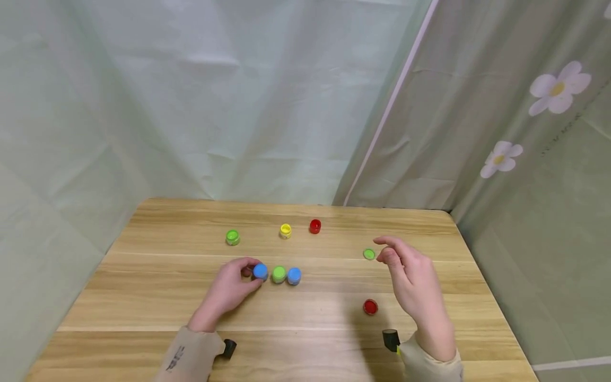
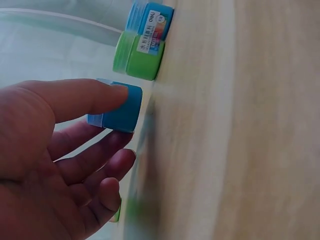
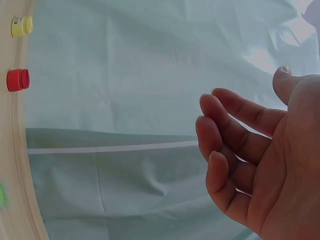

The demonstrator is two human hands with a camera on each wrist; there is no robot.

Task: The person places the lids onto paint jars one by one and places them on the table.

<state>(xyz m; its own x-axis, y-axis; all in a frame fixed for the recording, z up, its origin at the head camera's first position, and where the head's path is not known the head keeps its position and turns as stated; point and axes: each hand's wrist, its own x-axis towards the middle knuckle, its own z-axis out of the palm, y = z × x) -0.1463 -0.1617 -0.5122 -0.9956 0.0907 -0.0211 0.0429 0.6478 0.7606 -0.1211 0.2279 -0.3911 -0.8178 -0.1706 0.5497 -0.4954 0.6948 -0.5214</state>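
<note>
My left hand (image 1: 232,284) pinches a small blue paint jar (image 2: 125,107) between thumb and fingers, low over the wooden table. Just to its right stand a capped green jar (image 1: 279,274) and another blue jar (image 1: 294,276), side by side; a label shows across them in the left wrist view. My right hand (image 1: 414,281) is raised over the right side of the table, fingers loosely bent and thumb apart, holding nothing. Closest to it are a green lid (image 1: 369,254) by the fingertips and a red lid (image 1: 370,306) nearer the front.
Toward the back of the table (image 1: 143,297) stand uncapped jars: a green one (image 1: 232,237), a yellow one (image 1: 285,231) and a red one (image 1: 315,226). Pale curtains (image 1: 248,106) hang behind the table and at both sides.
</note>
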